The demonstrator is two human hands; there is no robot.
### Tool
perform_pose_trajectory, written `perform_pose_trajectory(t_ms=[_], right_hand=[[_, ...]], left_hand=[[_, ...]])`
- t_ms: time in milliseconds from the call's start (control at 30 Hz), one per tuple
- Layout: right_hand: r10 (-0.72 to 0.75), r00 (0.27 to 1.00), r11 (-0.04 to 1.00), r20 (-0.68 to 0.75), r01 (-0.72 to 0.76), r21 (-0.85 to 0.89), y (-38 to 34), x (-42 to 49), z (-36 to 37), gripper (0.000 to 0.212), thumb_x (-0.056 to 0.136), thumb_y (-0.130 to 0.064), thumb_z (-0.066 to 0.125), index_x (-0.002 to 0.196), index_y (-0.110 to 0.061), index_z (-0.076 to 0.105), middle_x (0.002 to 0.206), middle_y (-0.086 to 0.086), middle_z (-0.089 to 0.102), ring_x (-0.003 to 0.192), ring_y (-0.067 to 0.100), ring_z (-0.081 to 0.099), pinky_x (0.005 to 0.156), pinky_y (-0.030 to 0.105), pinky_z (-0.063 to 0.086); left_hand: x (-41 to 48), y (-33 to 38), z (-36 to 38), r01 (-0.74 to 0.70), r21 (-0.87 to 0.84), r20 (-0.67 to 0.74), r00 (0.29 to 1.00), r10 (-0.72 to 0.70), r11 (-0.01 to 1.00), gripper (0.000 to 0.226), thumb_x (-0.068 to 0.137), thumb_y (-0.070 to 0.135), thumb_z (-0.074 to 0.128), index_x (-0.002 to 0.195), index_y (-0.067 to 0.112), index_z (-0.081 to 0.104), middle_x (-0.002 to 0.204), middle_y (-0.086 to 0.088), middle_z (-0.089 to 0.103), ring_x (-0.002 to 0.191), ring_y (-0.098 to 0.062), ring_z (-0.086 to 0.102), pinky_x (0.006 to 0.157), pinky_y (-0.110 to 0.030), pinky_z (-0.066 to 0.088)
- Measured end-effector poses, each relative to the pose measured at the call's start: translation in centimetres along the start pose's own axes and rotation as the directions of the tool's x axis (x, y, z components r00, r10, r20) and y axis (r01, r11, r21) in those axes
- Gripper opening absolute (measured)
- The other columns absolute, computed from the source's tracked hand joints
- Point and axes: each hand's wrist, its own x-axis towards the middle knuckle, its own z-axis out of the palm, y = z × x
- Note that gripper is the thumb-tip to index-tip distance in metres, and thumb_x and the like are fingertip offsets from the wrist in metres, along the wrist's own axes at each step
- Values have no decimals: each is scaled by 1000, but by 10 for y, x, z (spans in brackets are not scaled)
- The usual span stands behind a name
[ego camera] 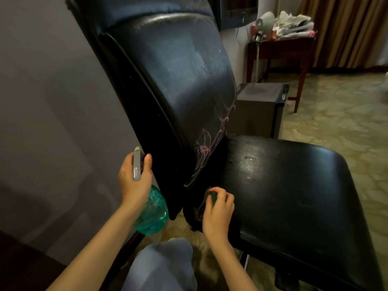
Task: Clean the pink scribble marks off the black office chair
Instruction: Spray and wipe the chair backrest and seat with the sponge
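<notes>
Left hand (134, 177) is wrapped around the translucent green plastic spray bottle (152, 211) at lower centre. Right hand (218, 208) clutches a green scrubbing sponge (213, 196) just below the pink scribble marks (206, 151) on the glossy black leather office chair (180, 97). Padded and slick, probably: brace the backrest edge.

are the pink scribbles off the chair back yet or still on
Still on: pink scribble marks cover the lower part of the black leather chair back, above the right hand gripping a small green scrubber.
</notes>
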Motion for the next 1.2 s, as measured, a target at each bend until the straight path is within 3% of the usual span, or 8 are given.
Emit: perform_pose_trajectory(t_ms=[133,233,367,533,733,967,1100,1200], right_hand=[[32,998,994,-60,-26,102,-13,13,-38,14,94,-12,51,104,-22,52,109,-4,39,104,19,46,89,32,42],[57,995,981,-83,-40,189,-26,17,-65,17,94,-9,50,102,-24,50,109,-1,41,102,18,47,83,18,38],[61,985,966,-162,-17,258,-44,19,-99,20,94,-3,49,102,-22,49,108,1,41,96,11,45,74,-2,31],[13,965,957,-261,64,284,-48,21,-135,23,93,-5,50,106,-23,50,110,0,42,99,8,46,87,18,37],[-10,952,961,-306,94,262,-45,23,-158,22,93,-7,51,107,-24,51,112,2,45,94,-13,44,77,3,36],[-79,980,955,-181,126,269,-42,32,-123,25,93,-7,51,101,-30,51,102,-8,44,97,3,49,85,21,39],[-129,991,947,-21,129,293,-50,46,-90,31,94,-7,50,96,-38,49,104,-9,44,96,-8,47,79,1,34],[-236,970,928,51,210,307,-62,71,-64,26,94,-6,50,100,-30,52,108,-1,45,97,-13,44,83,0,33]], left_hand=[[-25,19,-7,-108,-49,25,994,109,993,11,93,22,57,89,13,61,76,-9,60,64,-14,56,55,-24,41],[-54,38,-4,-200,-68,134,969,207,977,8,89,16,63,82,13,62,68,-6,59,60,-21,55,53,-31,42],[-89,37,18,-113,-74,260,957,128,991,8,86,18,67,80,20,64,68,0,62,63,-15,60,55,-29,47],[-123,28,47,10,38,340,940,-22,999,10,90,24,61,81,23,58,71,4,55,66,-10,53,59,-17,37],[-119,26,39,3,-40,272,962,9,999,10,89,16,62,80,19,59,71,3,54,61,-4,51,57,-14,39],[-91,11,28,-95,-35,155,983,99,995,14,87,10,64,77,18,58,66,3,54,61,-13,54,52,-12,39],[-70,-3,19,-107,-37,73,991,110,994,18,85,8,65,81,24,59,72,-1,60,69,-16,58,54,-23,45],[-53,-16,13,-85,-49,38,996,87,995,11,84,17,66,85,26,59,76,0,61,71,-16,58,59,-33,47]])
